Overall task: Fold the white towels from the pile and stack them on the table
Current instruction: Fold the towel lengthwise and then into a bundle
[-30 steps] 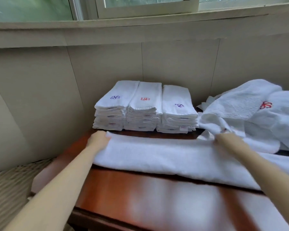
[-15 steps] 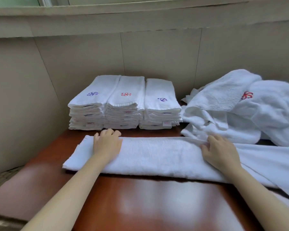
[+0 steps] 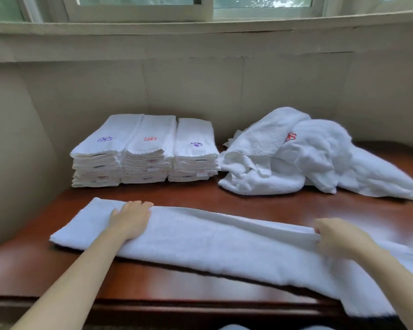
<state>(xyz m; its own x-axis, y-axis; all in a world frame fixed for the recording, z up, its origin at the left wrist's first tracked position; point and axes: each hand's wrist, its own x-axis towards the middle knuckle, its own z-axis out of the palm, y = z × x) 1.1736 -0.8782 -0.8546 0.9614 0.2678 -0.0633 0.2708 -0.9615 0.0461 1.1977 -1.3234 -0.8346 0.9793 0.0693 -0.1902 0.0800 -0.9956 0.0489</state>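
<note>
- A dark red-brown wooden counter fills the view, its near edge running under both forearms.
- A strip of bare wood lies beyond the hands, between them and the towels at the back. Another bare band lies nearer than the hands, along the near edge.
- A pale wall closes the counter's far side and curves round to the left of the left hand.
- A long towel, white and fluffy, folded lengthwise into a narrow band, lies across the counter under both hands. Its right end reaches the near edge.
- The left hand rests flat, palm down, fingers straight, near the band's left end.
- The right hand, blurred, has its fingers curled round the far edge of the upper layer, which lifts slightly there.
- Beyond the left hand, three folded stacks stand side by side against the wall, the top towels bearing small purple and red emblems.
- Beyond the right hand lies a rumpled pile of white towels, one showing a red emblem.
</note>
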